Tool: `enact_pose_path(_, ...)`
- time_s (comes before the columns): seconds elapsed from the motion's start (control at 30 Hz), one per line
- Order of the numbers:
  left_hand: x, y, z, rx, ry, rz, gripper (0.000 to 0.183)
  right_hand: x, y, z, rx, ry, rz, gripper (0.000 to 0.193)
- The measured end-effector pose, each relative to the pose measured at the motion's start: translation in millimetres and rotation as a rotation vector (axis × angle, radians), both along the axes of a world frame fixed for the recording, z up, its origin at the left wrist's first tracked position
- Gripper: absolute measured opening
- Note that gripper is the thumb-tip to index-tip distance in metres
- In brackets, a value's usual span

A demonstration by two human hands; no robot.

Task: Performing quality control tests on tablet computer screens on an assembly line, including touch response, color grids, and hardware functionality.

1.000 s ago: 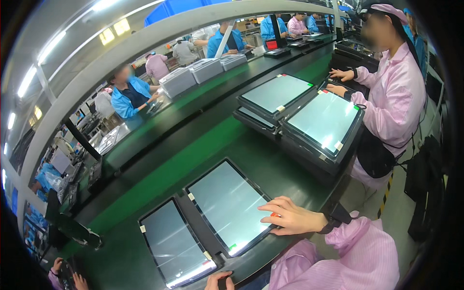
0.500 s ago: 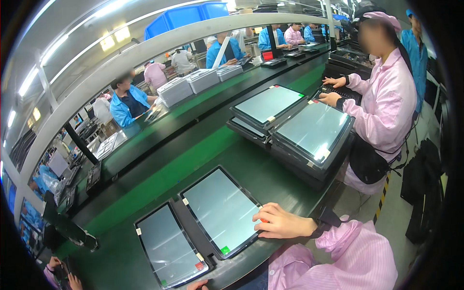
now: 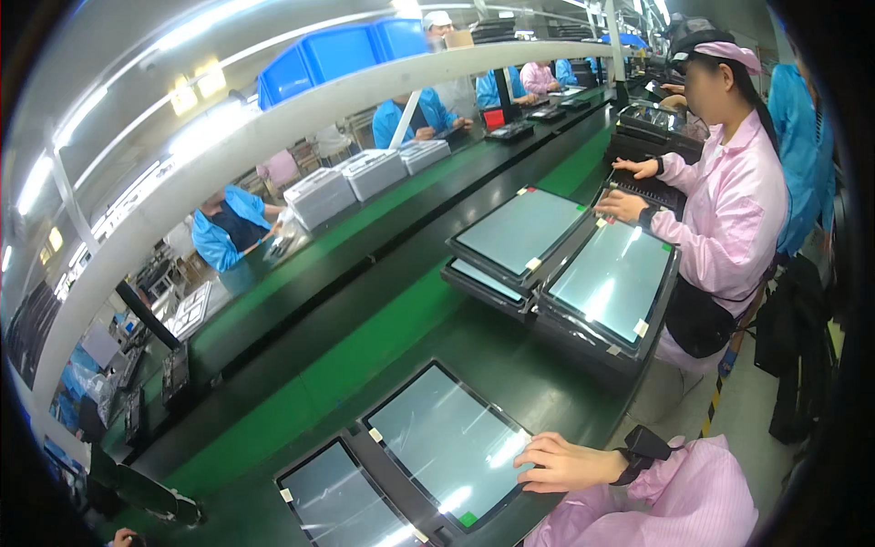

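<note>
My right hand [image 3: 572,465] reaches in from the right with its palm down. Its fingers are a little apart and rest over the right edge of a flat display panel [image 3: 447,433]. The panel has a dark frame, a pale grey face, a green corner sticker and a cream tab. It lies in a black tray [image 3: 390,474], and my fingers cover part of its edge. A second display panel [image 3: 346,497] lies to its left, cut off by the lower rim of the picture. My left hand is out of view.
Stacked trays with display panels [image 3: 519,228] stand on the green-black bench [image 3: 365,365] ahead. Beside them, a co-worker in pink [image 3: 729,201] handles something at a black tray. Grey foam blocks [image 3: 319,196] sit across the bench. A metal rail with blue bins [image 3: 319,56] runs above.
The view has shifted, so the panels appear lower and further right. My right hand remains at the panel's edge, its fingers now straighter. My left fingertips have left the picture.
</note>
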State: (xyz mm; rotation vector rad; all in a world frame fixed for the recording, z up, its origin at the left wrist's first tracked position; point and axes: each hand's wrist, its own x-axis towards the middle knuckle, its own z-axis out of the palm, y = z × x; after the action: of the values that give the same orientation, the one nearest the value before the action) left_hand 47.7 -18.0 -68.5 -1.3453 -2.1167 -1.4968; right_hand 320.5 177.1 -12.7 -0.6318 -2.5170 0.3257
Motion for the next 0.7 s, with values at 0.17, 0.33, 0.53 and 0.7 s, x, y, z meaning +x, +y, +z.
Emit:
enact_pose_path(0.17, 4.1, 18.8, 7.8, -0.004, -0.014, -0.002, 0.005, -0.8, 20.8, 6.5, -0.046, -0.066, 0.0, 0.02)
enact_pose_path(0.33, 2.5, 30.6, 11.0, -0.019, -0.068, -0.029, 0.004, -1.0, 35.6, 17.4, -0.068, -0.088, -0.034, 0.023)
enact_pose_path(0.53, 2.2, 33.7, 8.3, -0.067, -0.07, -0.007, 0.005, -6.3, 35.5, 7.7, -0.117, -0.104, -0.005, 0.025)
enact_pose_path(0.7, 0.7, 25.8, 2.1, -0.043, -0.07, -0.001, 0.004, -19.7, 31.0, 2.9, -0.064, -0.095, 0.062, 0.022)
